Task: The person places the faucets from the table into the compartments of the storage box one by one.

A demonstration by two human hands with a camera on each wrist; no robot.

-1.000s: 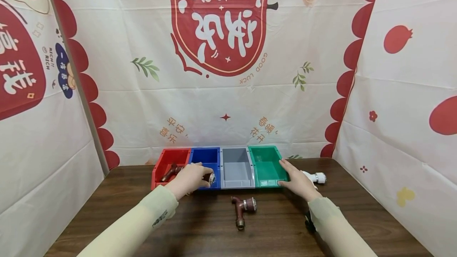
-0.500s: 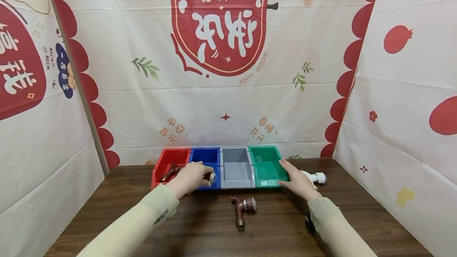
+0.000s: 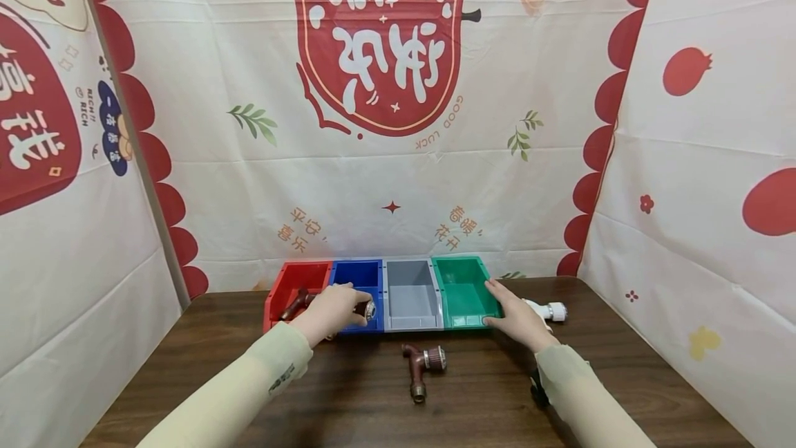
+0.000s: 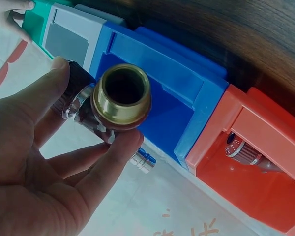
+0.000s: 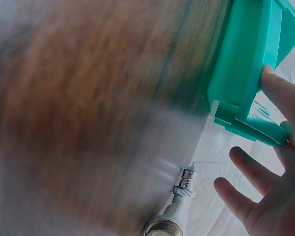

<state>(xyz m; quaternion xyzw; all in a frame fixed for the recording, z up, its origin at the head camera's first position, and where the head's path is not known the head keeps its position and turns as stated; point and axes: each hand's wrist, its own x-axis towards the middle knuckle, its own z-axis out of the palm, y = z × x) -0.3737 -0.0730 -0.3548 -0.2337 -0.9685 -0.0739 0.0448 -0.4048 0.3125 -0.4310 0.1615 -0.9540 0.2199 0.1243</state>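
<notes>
My left hand (image 3: 327, 310) holds a dark red faucet (image 4: 122, 109) over the blue bin (image 4: 160, 59), thumb on its ribbed knob and fingers under its body. The brass threaded end faces the left wrist camera. Another dark red faucet (image 3: 295, 304) lies in the red bin (image 3: 273, 297), partly hidden by my hand in the head view. My right hand (image 3: 521, 316) rests at the right side of the green bin (image 5: 263, 49); the thumb touches its edge, and two other fingers extend in the air.
A grey bin (image 3: 413, 318) stands between the blue and green ones. On the wooden table (image 3: 361, 406) in front lies a third dark red faucet (image 3: 418, 369). Beyond my right hand is a white faucet (image 3: 550, 310). Printed cloth (image 3: 348, 178) hangs behind the bins and on both sides.
The head view has shifted very slightly. Both hands keep their places, and the knob of the held faucet has turned a little.
</notes>
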